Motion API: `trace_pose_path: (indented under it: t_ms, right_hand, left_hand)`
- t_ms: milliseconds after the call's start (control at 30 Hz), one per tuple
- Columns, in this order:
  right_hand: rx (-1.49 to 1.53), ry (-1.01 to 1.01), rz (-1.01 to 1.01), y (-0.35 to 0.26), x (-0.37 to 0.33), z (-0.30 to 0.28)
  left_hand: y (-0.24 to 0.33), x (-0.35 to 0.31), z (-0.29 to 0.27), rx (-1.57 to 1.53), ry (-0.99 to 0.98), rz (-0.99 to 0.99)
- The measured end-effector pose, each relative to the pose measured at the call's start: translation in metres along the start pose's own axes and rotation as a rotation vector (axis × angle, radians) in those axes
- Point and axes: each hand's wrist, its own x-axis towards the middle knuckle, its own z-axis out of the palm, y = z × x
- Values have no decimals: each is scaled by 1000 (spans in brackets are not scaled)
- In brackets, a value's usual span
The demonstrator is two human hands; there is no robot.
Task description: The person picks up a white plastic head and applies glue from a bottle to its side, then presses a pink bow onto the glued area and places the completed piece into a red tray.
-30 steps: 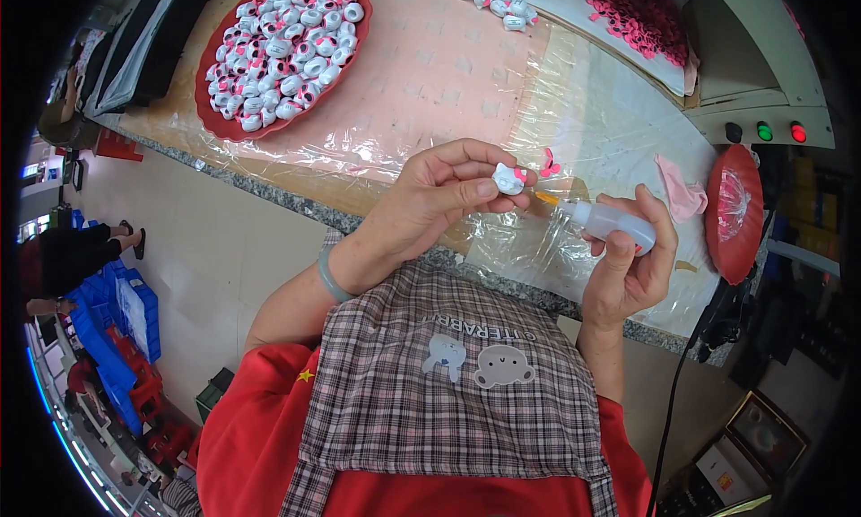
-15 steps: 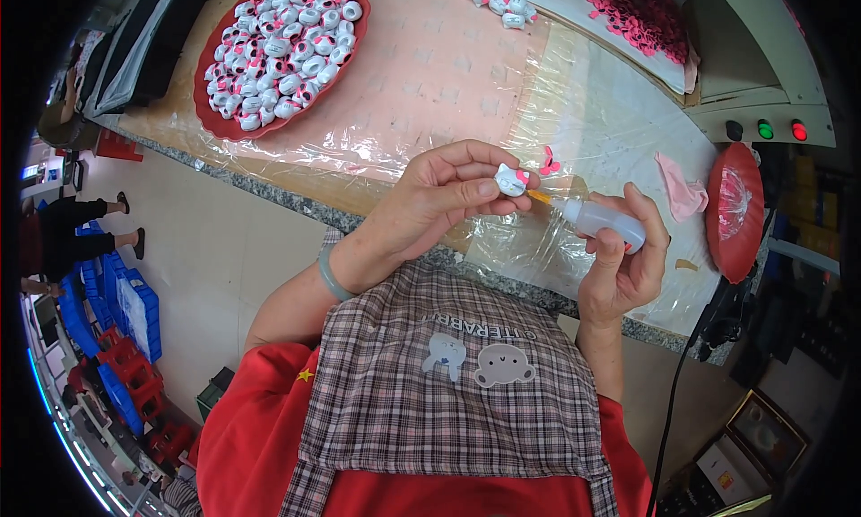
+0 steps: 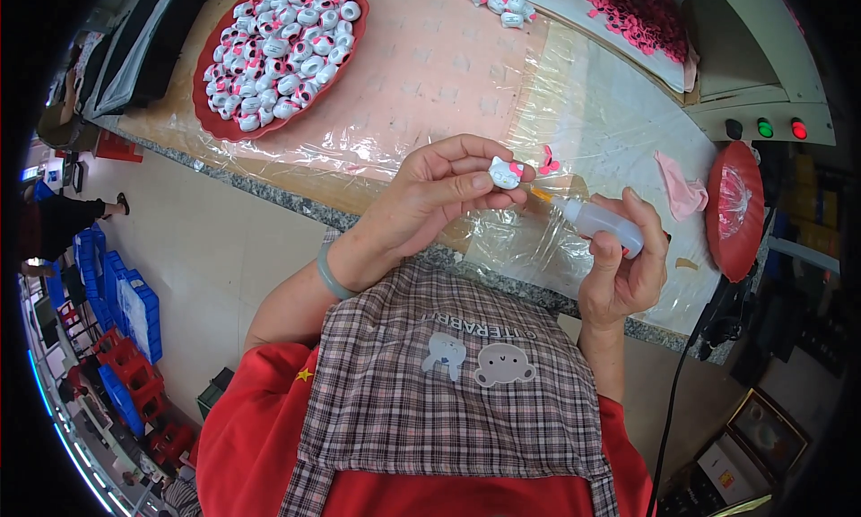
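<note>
Between thumb and fingertips, my left hand [image 3: 421, 194] pinches a small white cat-head piece [image 3: 504, 173] with a pink bow on one side. My right hand [image 3: 625, 270] is wrapped round a translucent squeeze bottle [image 3: 607, 228]. The bottle lies nearly level, and its thin orange tip [image 3: 541, 193] points left at the cat head, a small gap apart. Just beyond the fingertips, loose pink bow pieces [image 3: 548, 163] lie on the plastic-covered table [image 3: 430, 78].
A scalloped red tray [image 3: 204, 109] at the far left is heaped with similar white-and-pink pieces. Several white pieces [image 3: 512, 19] and a pile of pink bows [image 3: 639, 19] sit at the back. To the right are a pink cloth [image 3: 682, 187], a red dish [image 3: 737, 212] and a black cable [image 3: 665, 427].
The cat head in my left hand has shifted slightly left and up, away from the bottle's tip. My right hand has barely moved. A person in the left background has moved farther left.
</note>
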Motion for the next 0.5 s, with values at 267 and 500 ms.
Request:
trace_pose_path:
  t_ms: [267,500]
  right_hand:
    - [62,-27,125,-2,-2,1]
    - [147,20,173,3,-2,6]
  left_hand:
    - [-1,2,0,12,-3,17]
    - [-1,1,2,2,-7,-18]
